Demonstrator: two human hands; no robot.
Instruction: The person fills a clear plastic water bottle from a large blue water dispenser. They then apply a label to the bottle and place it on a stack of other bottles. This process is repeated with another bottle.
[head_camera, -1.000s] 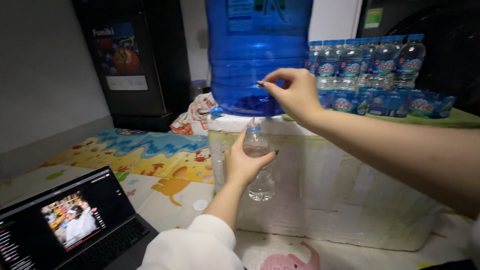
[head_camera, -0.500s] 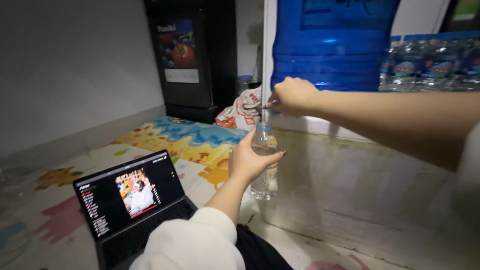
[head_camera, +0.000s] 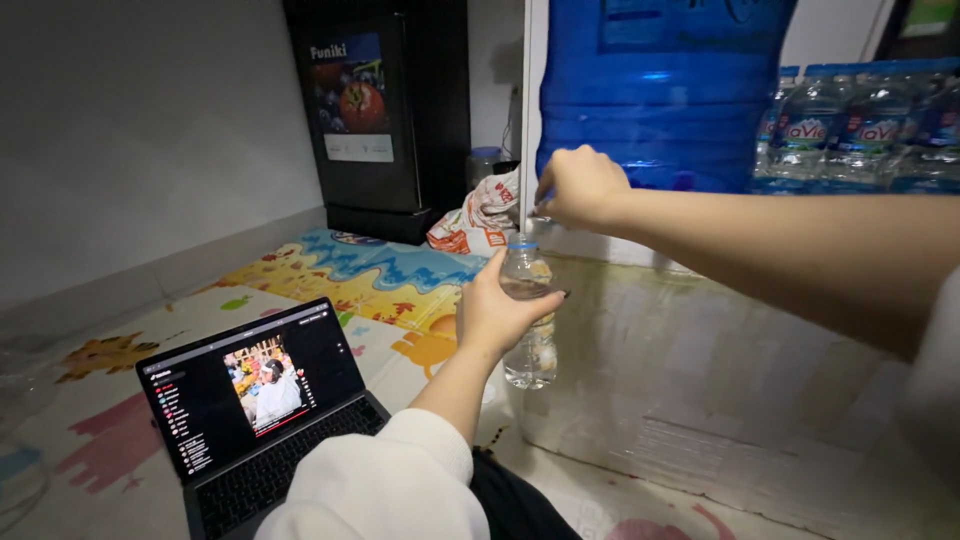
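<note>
Lower left of the frame: an open laptop (head_camera: 262, 405) sits on a patterned play mat (head_camera: 330, 280), its screen lit with a video. It is well apart from both hands and untouched. Upper left of centre stands a dark cabinet (head_camera: 385, 110); a crumpled printed bag (head_camera: 485, 215) lies at its foot.

Centre of the frame: the left hand (head_camera: 500, 315) rises from a white sleeve, forearm angled up and to the right, fingers wrapped around the middle of a small clear plastic bottle (head_camera: 528, 320). The grasp is closed firmly on the bottle body. The bottle stands upright, its open blue-ringed neck directly beneath the base of the large blue water jug (head_camera: 660, 90). Water level in the bottle cannot be read with certainty; it appears low, so the filling is judged to be at an early stage with most of it left to do.

Right of centre: the right hand (head_camera: 580, 188) reaches in from the right edge, arm extended nearly level, fingers pinched at a small tap at the jug's foot, just above the bottle mouth. Whether water is running cannot be told.

Upper right: packs of shrink-wrapped bottles (head_camera: 860, 130) rest on the wrapped white counter (head_camera: 720, 370).
</note>
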